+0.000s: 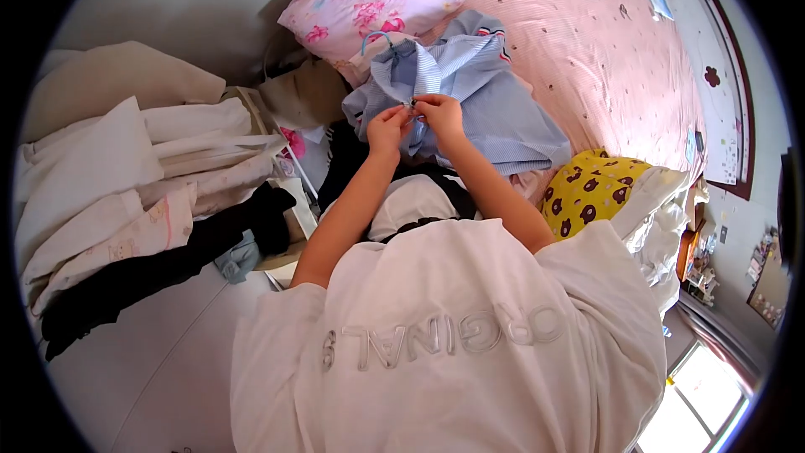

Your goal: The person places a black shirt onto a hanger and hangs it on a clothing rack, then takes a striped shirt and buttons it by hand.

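Observation:
A light blue striped shirt (495,109) lies on the bed's edge with a blue hanger (377,35) in its neck; only the hook shows. Both hands meet at the front opening below the collar. My left hand (389,128) is closed, its fingertips pinching the shirt's front edge. Close beside it, my right hand (441,114) also pinches the cloth, thumb and forefinger together. Between the fingertips is a small dark spot, too small to name. Red, white and dark bands trim one part of the shirt.
A pink bed (579,42) spreads behind the shirt, with a floral pillow (369,0) at its left. A yellow patterned cloth (591,193) lies to the right. Folded clothes (101,193) and a black garment (159,260) lie on the left. A window (700,394) is at lower right.

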`<state>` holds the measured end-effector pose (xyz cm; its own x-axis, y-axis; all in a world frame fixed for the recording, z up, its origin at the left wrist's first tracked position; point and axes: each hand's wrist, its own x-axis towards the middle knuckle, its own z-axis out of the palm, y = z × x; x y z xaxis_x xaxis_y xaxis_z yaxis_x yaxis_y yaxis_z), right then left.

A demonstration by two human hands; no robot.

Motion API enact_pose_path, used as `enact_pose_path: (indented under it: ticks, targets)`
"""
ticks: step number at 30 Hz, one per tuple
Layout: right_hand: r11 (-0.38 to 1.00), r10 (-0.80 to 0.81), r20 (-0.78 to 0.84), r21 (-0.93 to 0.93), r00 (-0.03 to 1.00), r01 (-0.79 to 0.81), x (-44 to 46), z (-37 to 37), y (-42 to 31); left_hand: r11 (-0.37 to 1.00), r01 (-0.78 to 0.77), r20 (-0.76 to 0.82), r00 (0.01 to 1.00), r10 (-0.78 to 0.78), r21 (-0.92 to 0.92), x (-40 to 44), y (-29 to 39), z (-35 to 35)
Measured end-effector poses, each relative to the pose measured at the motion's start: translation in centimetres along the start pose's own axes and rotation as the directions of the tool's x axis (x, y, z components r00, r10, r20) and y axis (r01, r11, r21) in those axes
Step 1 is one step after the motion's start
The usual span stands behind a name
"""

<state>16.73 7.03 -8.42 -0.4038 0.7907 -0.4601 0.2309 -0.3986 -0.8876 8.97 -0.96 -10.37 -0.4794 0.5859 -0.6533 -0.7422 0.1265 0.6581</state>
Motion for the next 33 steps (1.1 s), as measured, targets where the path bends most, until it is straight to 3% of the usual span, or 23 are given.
enact_pose_path:
  ticks: [4, 15, 21, 24, 33]
  targets:
    - [1.0, 0.006, 0.027, -0.014, 1.0, -0.005, 1.2, -0.1, -0.2, 0.994, -0.081, 0.023, 0.997, 0.079, 0.076, 0.7, 0.6, 0.1]
    - [0.892, 0.325, 0.207, 0.257, 0.923, -0.372, 2.6, -2.0, 0.4, 0.903, -0.336, 0.248, 0.93, 0.272, 0.269, 2.5, 0.6, -0.3]
    - [0.874, 0.375, 0.253, 0.224, 0.892, -0.431, 3.3, -3.2, 1.9, 0.839, -0.234, 0.238, 0.963, 0.129, 0.49, 2.3, 0.2, -0.3]
    - [0.906, 0.35, 0.228, 0.163, 0.909, -0.39, 2.7, -2.9, 1.5, 0.83, -0.234, 0.243, 0.962, 0.123, 0.506, 2.4, 0.1, -0.5]
    - [0.963, 0.262, 0.142, 0.023, 0.955, -0.268, 1.8, -1.2, 0.1, 0.93, -0.144, 0.147, 0.984, 0.099, 0.339, 1.8, -0.5, -0.3]
